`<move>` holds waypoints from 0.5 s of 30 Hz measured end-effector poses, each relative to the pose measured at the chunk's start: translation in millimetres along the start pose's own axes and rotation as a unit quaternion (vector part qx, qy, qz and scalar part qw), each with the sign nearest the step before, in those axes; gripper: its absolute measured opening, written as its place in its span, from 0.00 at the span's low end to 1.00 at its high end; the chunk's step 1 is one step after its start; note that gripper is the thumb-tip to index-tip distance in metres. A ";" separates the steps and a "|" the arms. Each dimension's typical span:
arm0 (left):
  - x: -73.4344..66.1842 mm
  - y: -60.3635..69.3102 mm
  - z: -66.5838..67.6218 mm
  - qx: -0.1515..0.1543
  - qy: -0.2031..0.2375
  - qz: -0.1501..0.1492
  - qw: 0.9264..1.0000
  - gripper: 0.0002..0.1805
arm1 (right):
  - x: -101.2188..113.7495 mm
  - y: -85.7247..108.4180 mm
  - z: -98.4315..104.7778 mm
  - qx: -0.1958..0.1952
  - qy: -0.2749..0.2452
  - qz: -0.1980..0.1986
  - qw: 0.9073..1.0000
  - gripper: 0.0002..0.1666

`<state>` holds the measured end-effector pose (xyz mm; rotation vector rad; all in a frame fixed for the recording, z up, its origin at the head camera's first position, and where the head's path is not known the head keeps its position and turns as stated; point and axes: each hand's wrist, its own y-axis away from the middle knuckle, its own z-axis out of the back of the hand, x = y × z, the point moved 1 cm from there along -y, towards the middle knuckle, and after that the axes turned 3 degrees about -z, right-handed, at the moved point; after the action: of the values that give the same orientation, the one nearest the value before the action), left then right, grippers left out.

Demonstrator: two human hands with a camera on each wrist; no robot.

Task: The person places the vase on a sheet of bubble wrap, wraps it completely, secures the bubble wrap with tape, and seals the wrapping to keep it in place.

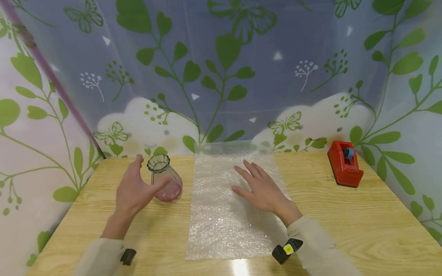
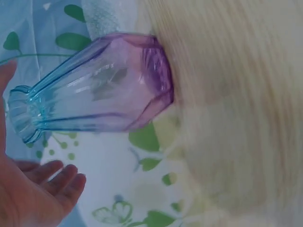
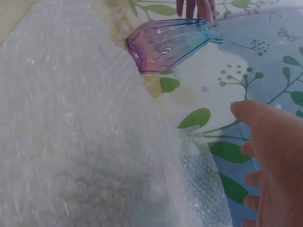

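A ribbed glass vase, pink at its base and blue-green at its flared rim, stands upright on the left of the table. My left hand is beside it with thumb and fingers spread; in the left wrist view the hand is near the neck of the vase, around nothing. A sheet of bubble wrap lies flat in the middle. Over its right part hovers my right hand, fingers extended, holding nothing. The right wrist view shows that hand above the bubble wrap.
A red tape dispenser with a blue roll stands at the back right of the wooden table. A leaf-patterned curtain hangs behind the table's back edge and along both sides. The bubble wrap's far end rises against it.
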<state>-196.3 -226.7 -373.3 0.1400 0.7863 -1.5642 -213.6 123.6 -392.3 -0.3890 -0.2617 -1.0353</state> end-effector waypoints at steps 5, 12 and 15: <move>7.1 3.5 -10.0 0.046 0.051 0.050 0.996 0.60 | 4.8 -3.7 -6.4 0.010 -0.004 -0.003 1.000 0.39; 11.7 2.8 -21.3 0.070 0.103 0.072 0.990 0.58 | 12.7 -9.1 -16.3 0.024 -0.008 -0.009 1.000 0.39; 11.8 0.9 -25.2 0.075 0.146 0.095 0.982 0.59 | 14.4 -10.3 -19.9 0.030 -0.005 -0.012 0.999 0.39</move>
<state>-206.5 -222.7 -398.8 0.5506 0.8552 -1.4360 -215.0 99.1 -402.6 -0.3378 -0.3071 -1.0476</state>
